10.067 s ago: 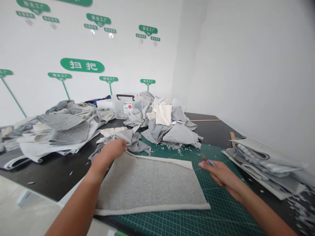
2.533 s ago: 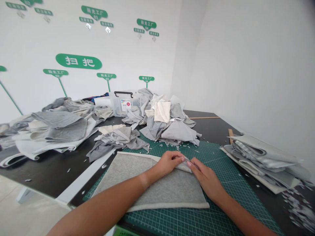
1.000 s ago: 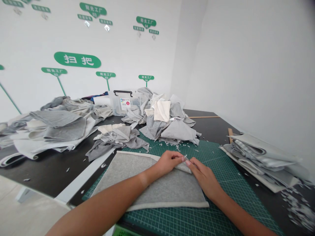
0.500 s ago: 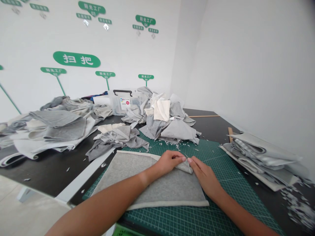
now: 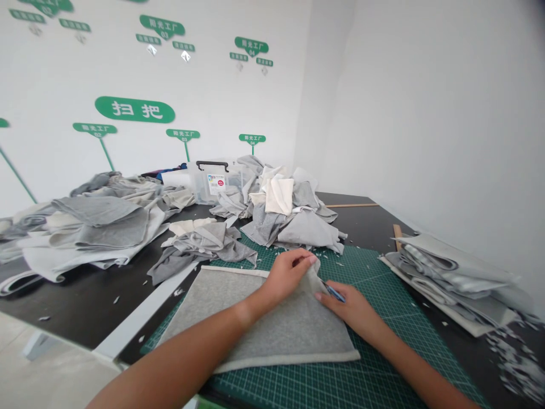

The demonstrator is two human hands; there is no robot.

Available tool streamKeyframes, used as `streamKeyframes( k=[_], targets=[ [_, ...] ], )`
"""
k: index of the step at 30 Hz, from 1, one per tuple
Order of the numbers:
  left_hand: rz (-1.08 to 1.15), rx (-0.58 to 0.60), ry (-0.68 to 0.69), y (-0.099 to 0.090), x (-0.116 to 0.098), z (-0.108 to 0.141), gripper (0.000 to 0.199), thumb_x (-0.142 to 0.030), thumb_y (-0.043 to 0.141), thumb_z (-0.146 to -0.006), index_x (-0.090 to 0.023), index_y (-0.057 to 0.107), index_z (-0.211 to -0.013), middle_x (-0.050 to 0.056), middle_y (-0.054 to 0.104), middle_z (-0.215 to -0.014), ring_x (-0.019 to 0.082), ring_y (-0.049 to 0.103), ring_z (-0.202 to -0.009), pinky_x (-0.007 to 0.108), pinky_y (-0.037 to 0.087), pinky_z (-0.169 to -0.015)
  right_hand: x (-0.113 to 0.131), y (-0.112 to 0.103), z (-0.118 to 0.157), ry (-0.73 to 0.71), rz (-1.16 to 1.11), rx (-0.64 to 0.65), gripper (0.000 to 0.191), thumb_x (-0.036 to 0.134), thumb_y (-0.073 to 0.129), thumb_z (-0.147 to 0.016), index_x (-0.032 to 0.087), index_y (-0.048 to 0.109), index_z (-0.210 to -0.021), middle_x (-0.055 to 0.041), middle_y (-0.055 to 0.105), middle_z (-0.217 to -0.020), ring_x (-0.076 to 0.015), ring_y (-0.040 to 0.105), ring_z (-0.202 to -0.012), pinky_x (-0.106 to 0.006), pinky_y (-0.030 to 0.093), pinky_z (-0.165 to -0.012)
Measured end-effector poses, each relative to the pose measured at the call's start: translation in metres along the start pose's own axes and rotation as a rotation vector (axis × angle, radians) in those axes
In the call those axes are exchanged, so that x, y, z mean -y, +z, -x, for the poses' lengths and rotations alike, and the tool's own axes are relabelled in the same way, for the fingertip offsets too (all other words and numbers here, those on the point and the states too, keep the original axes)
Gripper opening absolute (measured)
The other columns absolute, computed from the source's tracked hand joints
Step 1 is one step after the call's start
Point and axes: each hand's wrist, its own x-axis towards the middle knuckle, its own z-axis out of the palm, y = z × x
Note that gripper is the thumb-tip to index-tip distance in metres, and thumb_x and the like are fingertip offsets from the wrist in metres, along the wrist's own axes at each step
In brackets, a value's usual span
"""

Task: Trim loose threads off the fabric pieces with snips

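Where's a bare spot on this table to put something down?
Black tabletop lies bare between the left cloth heap and the front edge, with a few scraps, and again past the central heap, by the wooden strip. The green cutting mat is open right of the right hand. It's crowded around the left hand, on the grey fabric, and at the heaps.

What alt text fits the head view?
A left hand pinches up a corner of a grey fabric panel on a green cutting mat, while the right hand holds blue-handled snips; heaped grey fabric scraps lie behind.

Left hand [image 5: 289, 275] raised and pinching, right hand [image 5: 351, 311] lower, palm down
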Motion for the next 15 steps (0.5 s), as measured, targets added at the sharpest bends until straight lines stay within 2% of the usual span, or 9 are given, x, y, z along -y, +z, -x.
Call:
streamKeyframes(
  k=[6,12,15],
  targets=[
    [-0.056,-0.177,0.110,-0.025,-0.047,-0.014,0.032,-0.041,0.051,-0.096,-0.016,0.071,-0.094,0.003,0.070,-0.088,0.016,0.060,-0.079,0.024,0.044,-0.072,0.005,-0.005,0.006,0.054,0.084,0.033,0.027,0.045,0.057,-0.089,0.021,0.063,-0.079,0.0036,0.056,-0.066,-0.0150,0.050,-0.064,-0.023,0.031,-0.059],
    [-0.096,-0.259,0.205,-0.045,-0.087,-0.020,0.029,-0.039,0.050,-0.097,-0.018,0.071,-0.099,0.003,0.072,-0.094,0.016,0.063,-0.085,0.025,0.046,-0.077,0.012,-0.006,0.008,0.031,-0.135,0.174,0.029,0.044,0.060,-0.087,0.018,0.063,-0.075,0.0026,0.056,-0.067,-0.0137,0.049,-0.065,-0.023,0.035,-0.062],
    [-0.148,-0.285,0.246,-0.051,-0.102,-0.022,0.031,-0.040,0.048,-0.098,-0.019,0.071,-0.100,0.002,0.072,-0.095,0.015,0.063,-0.085,0.024,0.047,-0.076,0.018,-0.003,0.009,0.135,-0.233,0.203,0.034,0.049,0.058,-0.087,0.017,0.066,-0.077,0.0044,0.046,-0.054,-0.0118,0.042,-0.053,-0.023,0.032,-0.054]
  ],
)
